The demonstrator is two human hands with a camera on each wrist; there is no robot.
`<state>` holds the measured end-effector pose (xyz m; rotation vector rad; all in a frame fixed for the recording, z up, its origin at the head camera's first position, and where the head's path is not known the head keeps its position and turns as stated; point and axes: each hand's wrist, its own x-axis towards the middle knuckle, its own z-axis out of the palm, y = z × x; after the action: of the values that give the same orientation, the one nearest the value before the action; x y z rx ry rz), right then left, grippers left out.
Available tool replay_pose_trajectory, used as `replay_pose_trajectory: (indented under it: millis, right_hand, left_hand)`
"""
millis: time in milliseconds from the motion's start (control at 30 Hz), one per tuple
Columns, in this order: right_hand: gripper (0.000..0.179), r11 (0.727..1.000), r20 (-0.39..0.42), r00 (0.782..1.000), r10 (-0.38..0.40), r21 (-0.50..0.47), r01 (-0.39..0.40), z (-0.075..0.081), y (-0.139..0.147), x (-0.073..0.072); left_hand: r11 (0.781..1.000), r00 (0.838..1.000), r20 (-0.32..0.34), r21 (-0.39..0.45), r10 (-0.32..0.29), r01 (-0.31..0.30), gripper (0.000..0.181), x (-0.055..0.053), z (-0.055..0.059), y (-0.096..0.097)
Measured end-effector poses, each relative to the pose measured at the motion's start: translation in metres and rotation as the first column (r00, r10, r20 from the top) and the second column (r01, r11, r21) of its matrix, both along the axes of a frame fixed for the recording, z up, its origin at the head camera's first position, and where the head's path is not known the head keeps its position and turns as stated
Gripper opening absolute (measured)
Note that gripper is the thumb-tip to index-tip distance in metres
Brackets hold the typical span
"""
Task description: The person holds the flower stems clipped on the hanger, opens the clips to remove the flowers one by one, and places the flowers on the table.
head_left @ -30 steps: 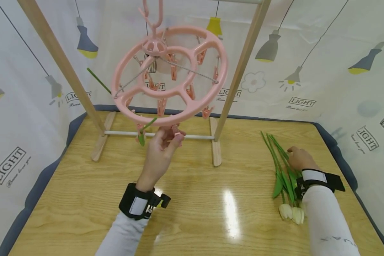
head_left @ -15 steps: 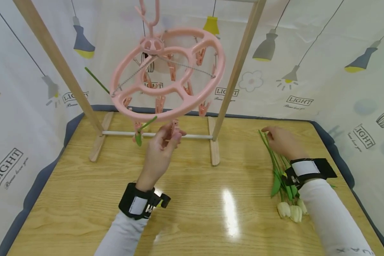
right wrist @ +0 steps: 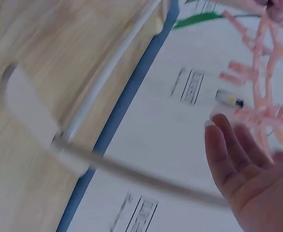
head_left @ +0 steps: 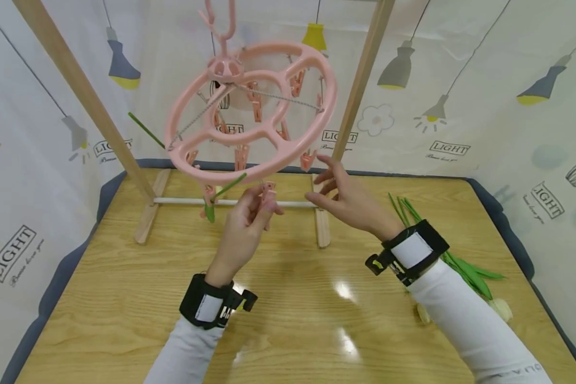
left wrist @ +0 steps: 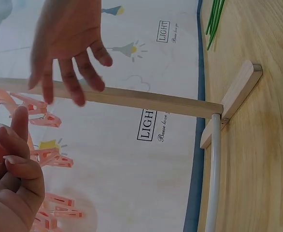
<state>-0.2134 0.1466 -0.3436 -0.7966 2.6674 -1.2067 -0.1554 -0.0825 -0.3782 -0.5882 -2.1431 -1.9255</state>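
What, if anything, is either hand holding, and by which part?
The left hand pinches a pink clip below its upper end, which shows uncovered. The right hand, its fingers spread, holds nothing.

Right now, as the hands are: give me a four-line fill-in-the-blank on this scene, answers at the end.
1. The left hand pinches a clothespin coloured ____.
2. The right hand, fingers spread, holds ____.
3. White tulips lie on the table, partly hidden by the ____ sleeve.
4. Low between the wooden posts runs a crossbar coloured ____.

Missing words: pink; nothing; right; white.
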Motion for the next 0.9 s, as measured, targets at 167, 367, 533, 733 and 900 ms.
replay_pose_trajectory:
  millis: [167,367,533,733,900]
  right_hand:
    - [0.088,0.965,0.144,0.989,-0.024,-0.254,0.061,0.011,-0.028,0.007]
    - [0.041,0.928,0.002,0.999,-0.037,-0.372,0.035,0.011,-0.046,0.006]
    - [0.023,0.935,-0.114,0.984,-0.139,-0.342,0.093,0.007,-0.047,0.005]
    - [0.018,0.935,-0.162,0.968,-0.191,-0.330,0.129,0.006,-0.041,0.000]
    - [0.019,0.932,-0.146,0.967,-0.210,-0.328,0.153,0.007,-0.037,-0.004]
  left_hand:
    - [1.000,1.000,0.001,-0.008,-0.006,0.006,0.035,0.001,0.000,0.000]
    - [1.000,1.000,0.006,-0.012,-0.007,0.007,0.037,0.001,-0.001,-0.001]
    - [1.000,0.999,0.021,0.015,-0.027,0.026,0.028,0.002,-0.005,-0.005]
    - [0.991,0.992,0.110,-0.112,-0.055,0.067,0.026,0.003,-0.014,-0.027]
    - [0.967,0.990,0.134,-0.255,0.052,-0.017,0.040,0.003,-0.025,-0.051]
